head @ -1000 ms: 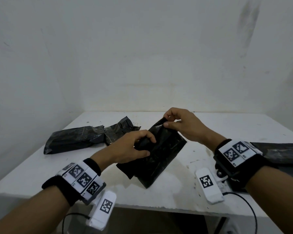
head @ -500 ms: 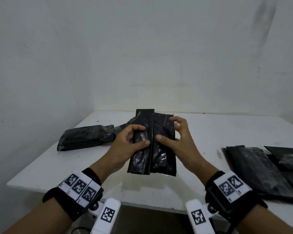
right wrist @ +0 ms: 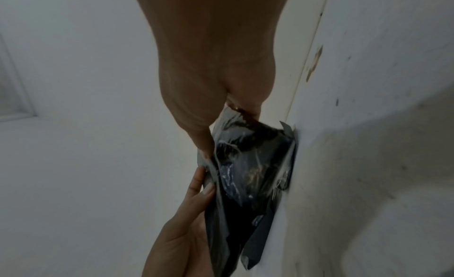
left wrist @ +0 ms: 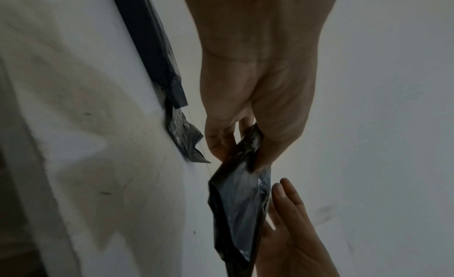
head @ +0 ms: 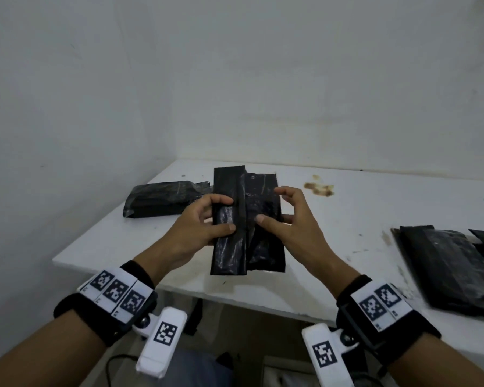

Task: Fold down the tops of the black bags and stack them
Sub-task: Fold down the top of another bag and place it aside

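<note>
I hold a glossy black bag [head: 246, 227] upright above the white table [head: 347, 213], its open top pointing away from me. My left hand [head: 225, 215] pinches its left half between thumb and fingers. On the right half, my right hand [head: 271, 208] has its thumb on the front and fingers behind. The left wrist view shows the thumb and fingers pinching the bag [left wrist: 240, 195]. The right wrist view shows the crinkled bag [right wrist: 253, 174] under the thumb. Another filled black bag [head: 162, 201] lies flat at the table's left rear.
Several flat black bags [head: 453, 272] lie together at the table's right edge. A brown stain [head: 319, 188] marks the tabletop behind my right hand. White walls close in on the left and rear. The table's front edge runs just below the held bag.
One second ago the bag lay tilted across the table under both hands. It now stands upright between them, with my right hand moved from its top corner to its right side.
</note>
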`<state>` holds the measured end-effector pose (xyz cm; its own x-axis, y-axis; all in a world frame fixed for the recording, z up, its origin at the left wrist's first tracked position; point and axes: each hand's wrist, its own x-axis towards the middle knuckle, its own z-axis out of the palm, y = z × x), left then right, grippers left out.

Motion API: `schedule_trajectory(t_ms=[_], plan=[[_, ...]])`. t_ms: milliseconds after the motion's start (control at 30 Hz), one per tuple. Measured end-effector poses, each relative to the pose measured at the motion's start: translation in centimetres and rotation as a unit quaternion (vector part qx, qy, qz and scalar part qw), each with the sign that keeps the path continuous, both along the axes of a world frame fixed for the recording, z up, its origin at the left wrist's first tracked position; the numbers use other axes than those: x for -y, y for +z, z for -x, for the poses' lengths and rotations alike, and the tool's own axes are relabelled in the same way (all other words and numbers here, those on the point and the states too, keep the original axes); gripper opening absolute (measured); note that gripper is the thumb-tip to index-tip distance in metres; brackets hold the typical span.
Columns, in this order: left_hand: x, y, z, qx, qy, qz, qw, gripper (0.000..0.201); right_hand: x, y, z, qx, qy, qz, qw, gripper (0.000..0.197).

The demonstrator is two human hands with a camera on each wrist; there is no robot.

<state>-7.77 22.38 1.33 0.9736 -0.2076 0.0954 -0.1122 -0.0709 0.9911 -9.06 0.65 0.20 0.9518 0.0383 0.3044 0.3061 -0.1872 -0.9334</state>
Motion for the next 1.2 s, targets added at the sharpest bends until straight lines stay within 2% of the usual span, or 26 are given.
schedule_trajectory(t_ms=[67, 133, 233, 400, 533, 667, 767, 933, 1067, 1200], plan=[[-1.6, -0.3, 0.4, 0.0, 0.034, 0.017, 0.999, 0.042, -0.8, -0.7, 1.6, -0.006, -0.045, 0.039, 0.998, 0.042], [-3.3, -0.5, 0.9, 0.001, 0.067, 0.034, 0.997, 0.042, -1.5, -1.9, 3.5, -0.002, -0.065, 0.047, 0.997, 0.024], [-5.5, -0.6, 1.8, 0.009, 0.102, 0.041, 0.994, 0.041, -2.8, -4.0, 6.8, -0.041, -0.003, 0.073, 0.996, 0.007], [-7.7, -1.3, 4.0, 0.016, 0.122, 0.035, 0.992, 0.041, -4.8, -7.8, 9.8, -0.103, 0.062, 0.214, 0.969, 0.013], [-8.6, -2.6, 5.8, 0.019, 0.118, 0.015, 0.993, 0.042, -6.6, -10.5, 10.0, -0.103, 0.063, 0.239, 0.964, 0.023], [-9.6, -3.5, 7.1, 0.017, 0.128, 0.018, 0.991, 0.041, -8.8, -11.9, 10.0, -0.105, 0.045, 0.169, 0.979, 0.029], [-10.3, -4.1, 7.8, 0.018, 0.139, 0.024, 0.99, 0.041, -10.5, -13.2, 9.9, -0.096, -0.022, 0.102, 0.99, 0.031], [-11.4, -4.6, 8.8, 0.013, 0.142, 0.025, 0.99, 0.041, -12.4, -14.0, 10.2, -0.082, -0.109, 0.022, 0.99, 0.035], [-12.9, -4.2, 9.2, 0.008, 0.139, 0.016, 0.99, 0.043, -12.5, -13.4, 10.3, -0.13, -0.096, -0.031, 0.986, 0.034], [-14.5, -3.1, 9.0, 0.001, 0.136, 0.01, 0.991, 0.043, -11.5, -11.2, 9.7, -0.222, -0.018, -0.133, 0.966, 0.038]])
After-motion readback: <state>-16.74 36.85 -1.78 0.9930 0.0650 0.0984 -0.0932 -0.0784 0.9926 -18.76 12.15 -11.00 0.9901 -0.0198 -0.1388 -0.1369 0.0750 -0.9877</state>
